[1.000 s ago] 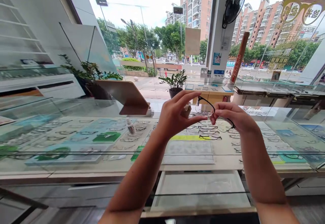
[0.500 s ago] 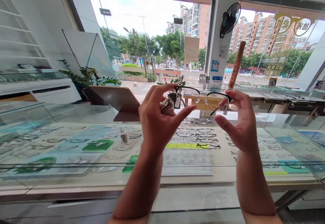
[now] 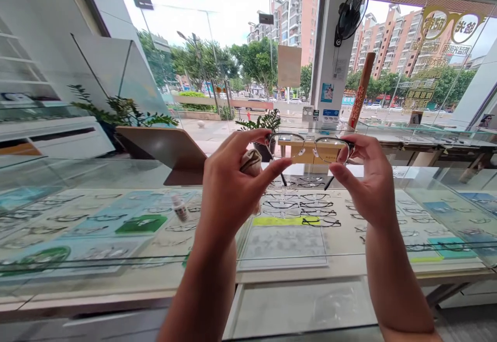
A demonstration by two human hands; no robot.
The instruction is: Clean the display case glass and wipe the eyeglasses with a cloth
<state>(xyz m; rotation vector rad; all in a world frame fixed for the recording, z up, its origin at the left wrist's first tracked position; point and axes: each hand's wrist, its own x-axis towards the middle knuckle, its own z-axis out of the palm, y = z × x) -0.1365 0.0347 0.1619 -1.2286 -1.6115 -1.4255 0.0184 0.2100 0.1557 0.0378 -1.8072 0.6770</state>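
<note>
A pair of eyeglasses (image 3: pixel 309 139) with dark upper rims is held up between my two hands, above the glass counter. My left hand (image 3: pixel 236 176) pinches its left end near the hinge, and a bunched light cloth (image 3: pixel 251 162) is tucked into the same palm. At the right end, my right hand (image 3: pixel 367 179) grips the frame with fingers above and thumb below. Both lenses face me, and the dark temple tips hang down behind, pointing away. Parts of the temples are hidden by my hands.
Under the glass counter (image 3: pixel 287 274) lie rows of eyeglass frames (image 3: pixel 319 212). On it stand a small white bottle (image 3: pixel 179 208) and a brown tilted panel (image 3: pixel 163 148) to the left. Beyond are a potted plant (image 3: pixel 264 124), a wall fan (image 3: pixel 350 16) and large windows.
The eyeglasses have turned from a slant to nearly level and facing me. My right thumb has come up closer to the frame. My view has shifted slightly.
</note>
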